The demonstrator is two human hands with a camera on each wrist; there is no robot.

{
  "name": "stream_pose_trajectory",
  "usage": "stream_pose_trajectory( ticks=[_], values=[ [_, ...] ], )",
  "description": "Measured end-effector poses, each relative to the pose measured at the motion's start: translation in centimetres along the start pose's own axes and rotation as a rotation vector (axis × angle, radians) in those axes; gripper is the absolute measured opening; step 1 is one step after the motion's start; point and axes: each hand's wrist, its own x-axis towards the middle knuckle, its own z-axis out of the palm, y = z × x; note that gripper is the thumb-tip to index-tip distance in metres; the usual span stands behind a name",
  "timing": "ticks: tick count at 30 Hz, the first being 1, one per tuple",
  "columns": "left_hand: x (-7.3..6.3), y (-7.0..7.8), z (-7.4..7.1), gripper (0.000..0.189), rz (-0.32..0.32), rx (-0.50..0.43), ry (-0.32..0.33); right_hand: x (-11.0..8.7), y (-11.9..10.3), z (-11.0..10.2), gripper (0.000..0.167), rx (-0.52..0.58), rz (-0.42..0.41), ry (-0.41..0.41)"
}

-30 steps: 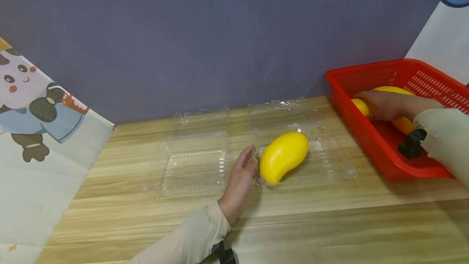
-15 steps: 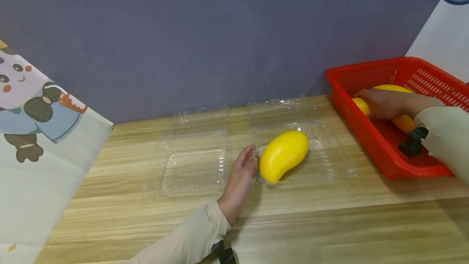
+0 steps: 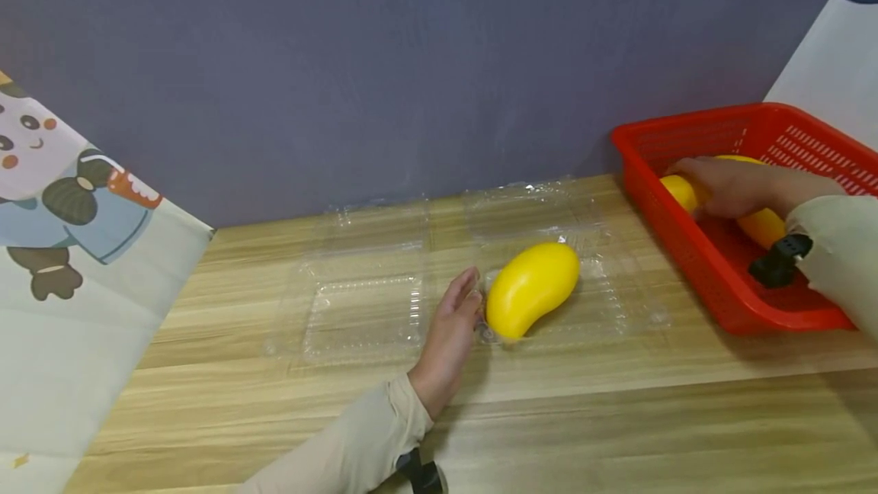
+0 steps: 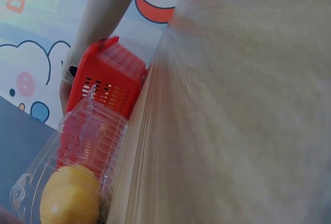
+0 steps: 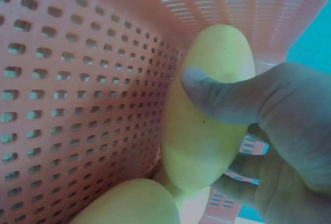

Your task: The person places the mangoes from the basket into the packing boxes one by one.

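A yellow mango (image 3: 533,290) lies in the right one of two open clear plastic clamshell boxes, whose base (image 3: 597,311) rests on the table. My left hand (image 3: 447,341) is at the near left edge of this box, fingers fairly straight, touching its rim beside the mango. In the left wrist view only a sliver of that hand shows at the lower left. Inside the red basket (image 3: 716,292), my right hand (image 3: 734,185) grips another mango (image 5: 207,125), the thumb across its side and the fingers behind it. More mangoes (image 5: 129,206) lie below it.
The left clamshell box (image 3: 363,319) stands open next to the first, its lid towards the grey back wall (image 3: 377,82). The basket stands at the right end of the wooden table (image 3: 549,433). A printed cartoon panel (image 3: 103,265) borders the left side.
My right hand has risen very slightly in the basket with the mango in its grip. The left hand and the boxes stay where they were; the head view has shifted a little.
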Motion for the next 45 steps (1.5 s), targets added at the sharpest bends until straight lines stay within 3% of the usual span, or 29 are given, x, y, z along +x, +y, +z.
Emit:
stream_pose_trajectory(
  ticks=[11,23,45],
  values=[
    [-0.1,-0.1,0.0,0.05,0.0,-0.012,-0.006,-0.3,0.0,-0.5,0.081,-0.043,-0.013,0.005],
    [-0.3,0.1,0.1,0.05,0.007,-0.016,-0.01,-0.3,0.4,-0.9,0.079,-0.004,-0.006,0.027],
    [-0.3,0.2,0.5,0.051,0.007,-0.015,-0.013,-0.6,0.6,-2.7,0.083,-0.028,0.046,0.082]
  ],
)
